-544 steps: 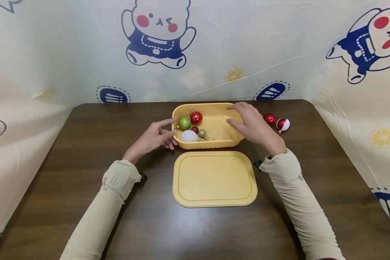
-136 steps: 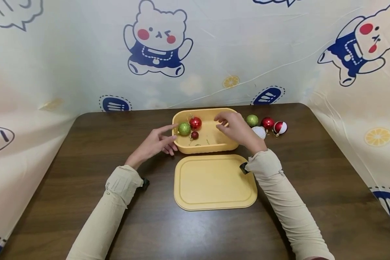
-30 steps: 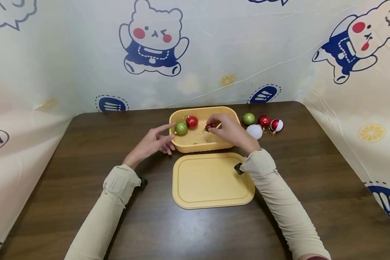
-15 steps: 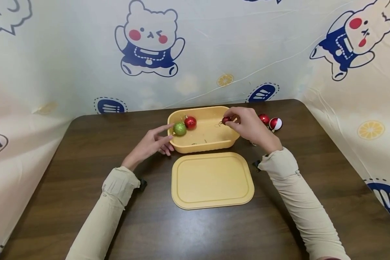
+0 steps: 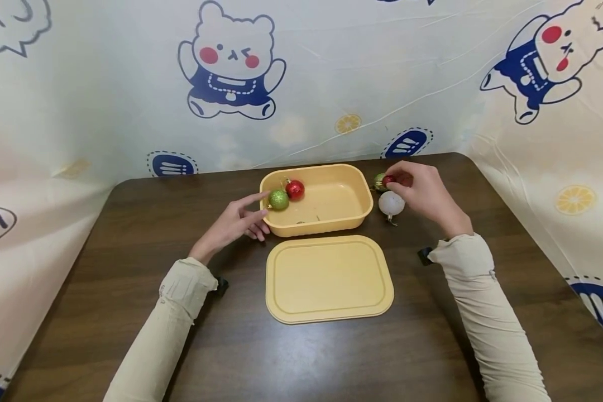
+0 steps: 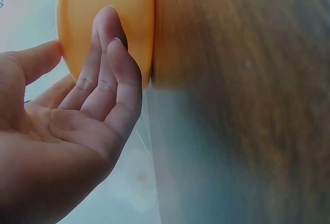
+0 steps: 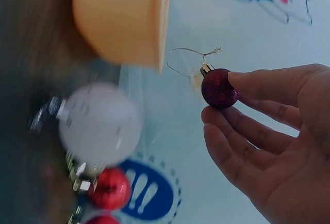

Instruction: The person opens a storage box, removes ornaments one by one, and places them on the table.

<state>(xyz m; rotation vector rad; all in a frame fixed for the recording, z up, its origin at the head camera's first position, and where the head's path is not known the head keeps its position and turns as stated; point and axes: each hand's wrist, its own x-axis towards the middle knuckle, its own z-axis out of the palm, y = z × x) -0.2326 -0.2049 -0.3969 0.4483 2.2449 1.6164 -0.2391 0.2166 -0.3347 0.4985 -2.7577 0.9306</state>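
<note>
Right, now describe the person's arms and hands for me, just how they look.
The left sleeve and right sleeve are pale beige and wrinkled, each ending in a bunched cuff. A small black piece shows under the left cuff and another under the right. The left hand and right hand are bare, with no gloves or rings visible.

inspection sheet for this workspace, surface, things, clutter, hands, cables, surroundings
Surface: dark wood-grain table
Things: yellow box holding green glitter bauble and shiny red bauble; yellow lid in front; white bauble right of box; second green bauble, partly hidden; another red bauble outside
Clutter: specks on box floor, too small to identify
Left hand: touches box's left end
Right hand: pinches small dark red bauble
Cables: nothing seen
Surroundings: backdrop printed with cartoon bears
</note>
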